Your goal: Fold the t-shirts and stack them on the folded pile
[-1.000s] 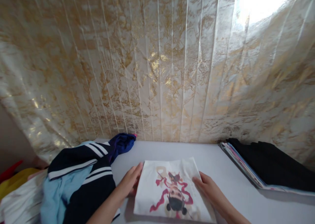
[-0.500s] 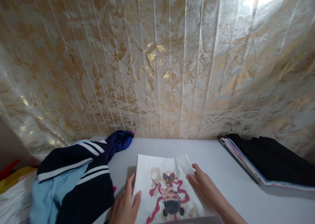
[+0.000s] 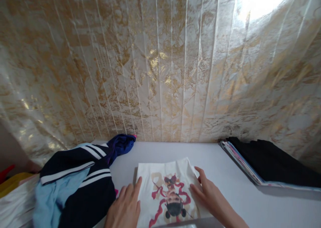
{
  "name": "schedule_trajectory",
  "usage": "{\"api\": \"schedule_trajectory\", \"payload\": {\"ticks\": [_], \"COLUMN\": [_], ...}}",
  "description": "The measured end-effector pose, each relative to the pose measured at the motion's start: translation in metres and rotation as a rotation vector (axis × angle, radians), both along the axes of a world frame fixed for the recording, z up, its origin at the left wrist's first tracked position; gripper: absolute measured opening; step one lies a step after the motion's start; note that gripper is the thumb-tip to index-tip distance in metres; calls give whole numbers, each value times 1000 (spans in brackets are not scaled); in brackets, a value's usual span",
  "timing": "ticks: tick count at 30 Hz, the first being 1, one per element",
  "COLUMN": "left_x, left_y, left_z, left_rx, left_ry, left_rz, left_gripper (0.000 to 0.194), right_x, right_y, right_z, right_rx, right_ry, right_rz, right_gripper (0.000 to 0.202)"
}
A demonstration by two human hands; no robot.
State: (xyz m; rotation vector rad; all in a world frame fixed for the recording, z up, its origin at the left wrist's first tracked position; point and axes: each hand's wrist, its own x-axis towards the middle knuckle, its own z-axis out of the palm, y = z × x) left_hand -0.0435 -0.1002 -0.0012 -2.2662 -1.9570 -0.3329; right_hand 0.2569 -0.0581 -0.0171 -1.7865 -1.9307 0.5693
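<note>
A white folded garment, seemingly a T-shirt [image 3: 147, 184], lies at the front middle of the table. Its print is a cartoon-like figure with dark hair buns and red ribbons, upside down from here. My left hand [image 3: 125, 204] rests along its left edge with the fingers stretched out, the index fingertip touching the cloth. At the right edge, my right hand [image 3: 208, 191] has its thumb on top of the cloth and the index finger curved at the side. The other fingers of that hand are mostly hidden. The garment's near edge is partly cut off by the frame.
Left of me lies a loose heap of clothes: a navy garment with white stripes [image 3: 92, 194], light blue cloth [image 3: 50, 198], purple-blue cloth [image 3: 121, 146] and white cloth [image 3: 17, 201]. A folded stack topped by black cloth [image 3: 273, 161] sits right. A gold-patterned curtain [image 3: 160, 71] hangs behind the white table [image 3: 175, 150].
My left hand has loosened from the T-shirt's left edge and its fingers have straightened. The T-shirt now lies flatter and slightly lower. My right hand stays at the right edge.
</note>
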Motion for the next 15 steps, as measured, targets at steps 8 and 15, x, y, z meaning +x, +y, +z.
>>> {"api": "schedule_trajectory", "payload": {"ticks": [8,15], "left_x": [63,61], "left_y": [24,30], "left_z": [-12,-28], "left_rx": [-152,-262], "left_ry": [-57,-95], "left_rz": [-502,-553], "left_gripper": [58,63], "right_x": [12,18], "right_y": [-25,-15], "right_z": [-25,-19], "right_rx": [2,-19], "right_ry": [-38,-144], "right_rz": [-15,-64], "right_gripper": [47,42]}}
